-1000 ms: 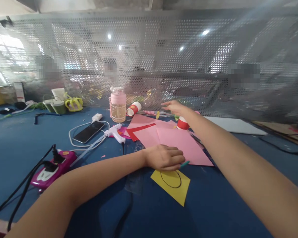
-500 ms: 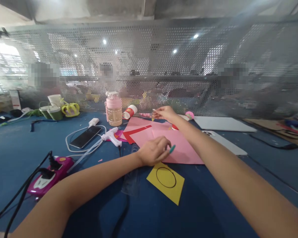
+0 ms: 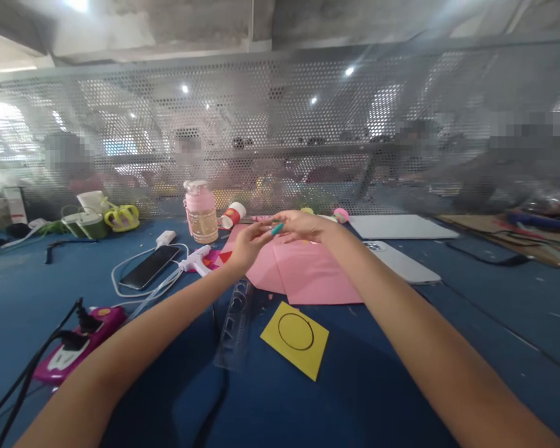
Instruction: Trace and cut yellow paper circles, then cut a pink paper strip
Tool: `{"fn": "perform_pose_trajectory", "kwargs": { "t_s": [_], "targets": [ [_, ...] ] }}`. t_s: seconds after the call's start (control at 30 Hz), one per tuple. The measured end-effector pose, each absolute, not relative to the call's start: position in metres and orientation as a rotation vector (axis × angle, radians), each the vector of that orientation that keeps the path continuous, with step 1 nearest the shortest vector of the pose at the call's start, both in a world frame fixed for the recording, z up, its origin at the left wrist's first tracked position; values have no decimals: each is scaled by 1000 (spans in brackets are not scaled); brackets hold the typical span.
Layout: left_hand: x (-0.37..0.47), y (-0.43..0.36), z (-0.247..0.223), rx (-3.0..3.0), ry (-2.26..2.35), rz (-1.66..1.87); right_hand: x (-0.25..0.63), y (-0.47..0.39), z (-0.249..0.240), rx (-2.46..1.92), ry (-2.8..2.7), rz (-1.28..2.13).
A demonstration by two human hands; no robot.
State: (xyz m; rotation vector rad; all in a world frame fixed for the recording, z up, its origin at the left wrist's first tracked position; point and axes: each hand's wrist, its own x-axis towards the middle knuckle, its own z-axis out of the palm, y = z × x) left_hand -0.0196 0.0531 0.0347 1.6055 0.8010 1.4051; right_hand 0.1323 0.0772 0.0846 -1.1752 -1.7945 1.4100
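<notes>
My left hand (image 3: 256, 241) is raised over the left part of the pink sheets (image 3: 317, 274), its fingers pinched near a small teal piece (image 3: 277, 229). My right hand (image 3: 303, 225) reaches in from the right above the sheets, fingers stretched out and meeting the left fingertips; I see nothing held in it. Nearer to me lies a yellow paper (image 3: 296, 339) with a black circle drawn on it. A clear stencil ruler (image 3: 236, 323) is to its left.
At the left are a white glue gun (image 3: 196, 260), a phone (image 3: 152, 266), cables and a magenta power strip (image 3: 81, 345). Behind stand a pink bottle (image 3: 201, 214) and a tipped red-white cup (image 3: 233, 215). Light flat devices (image 3: 401, 227) lie right, before a perforated screen (image 3: 280, 137).
My left hand has moved up and forward off the near edge of the pink sheets, meeting my right hand. The ruler is more exposed, and the view has shifted a little.
</notes>
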Motion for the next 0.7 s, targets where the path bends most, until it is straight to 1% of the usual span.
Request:
{"fn": "perform_pose_trajectory", "kwargs": {
  "t_s": [0.1, 0.2, 0.3, 0.4, 0.5, 0.6, 0.7],
  "targets": [
    [-25, 49, 50, 1548, 858, 1339, 128, 73, 91, -1234, -1915, 1308],
    [-29, 45, 63, 1520, 959, 1238, 126, 72, 96, -1295, -1981, 1133],
    [-32, 44, 71, 1519, 1043, 1117, 126, 73, 99, -1237, -2125, 942],
    [-35, 46, 74, 1531, 1081, 1041, 128, 75, 98, -1218, -2201, 823],
    [-38, 47, 75, 1576, 1095, 949, 130, 77, 96, -1276, -2251, 844],
    [-40, 47, 77, 1576, 1116, 865, 133, 75, 96, -1286, -2335, 959],
    [-44, 50, 79, 1583, 1181, 856, 140, 71, 102, -1325, -2393, 1048]
  ]
}}
